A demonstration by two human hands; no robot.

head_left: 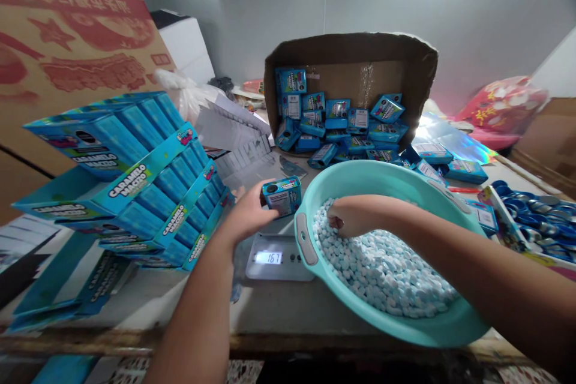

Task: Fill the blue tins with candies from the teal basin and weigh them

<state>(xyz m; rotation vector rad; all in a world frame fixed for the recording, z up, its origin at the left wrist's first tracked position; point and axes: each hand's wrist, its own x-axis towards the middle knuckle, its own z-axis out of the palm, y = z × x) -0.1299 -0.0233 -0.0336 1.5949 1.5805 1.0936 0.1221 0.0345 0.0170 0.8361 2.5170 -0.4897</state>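
My left hand grips a small blue candy box by its left side, just above and behind a kitchen scale whose display reads 167. My right hand reaches into a turquoise basin, its fingers curled at the surface of many small pale blue and white candies. Something shiny shows at the curled fingers, too small to name; what they hold is hidden. The basin's left handle overlaps the scale's right side.
Blue display trays packed with candy boxes are stacked at left. Behind the basin, a tipped cardboard carton holds loose blue boxes. At right lies a tray of blue and silver pieces. A large printed carton stands back left.
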